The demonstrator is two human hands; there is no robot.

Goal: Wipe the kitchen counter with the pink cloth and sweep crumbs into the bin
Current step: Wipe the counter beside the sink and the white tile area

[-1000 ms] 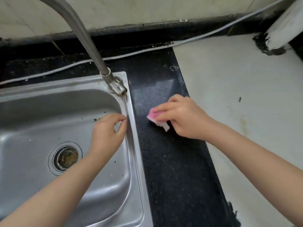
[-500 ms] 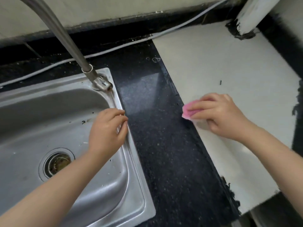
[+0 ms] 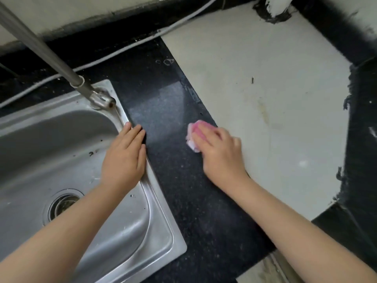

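Right hand (image 3: 221,152) presses the pink cloth (image 3: 194,132) onto the dark worktop (image 3: 183,180), fingers curled over it; left hand (image 3: 126,156) lies flat, fingers straight, at nine o'clock on the sink (image 3: 155,211) rim.

A stainless steel sink (image 3: 122,237) sat at the left, with a round drain (image 3: 62,205) in its basin and dark specks scattered on the metal. A curved metal faucet (image 3: 49,58) rose from its back right corner. Behind it a pale cable (image 3: 126,50) ran along the wall, and a small dark mark (image 3: 252,80), perhaps debris, lay on the light surface.
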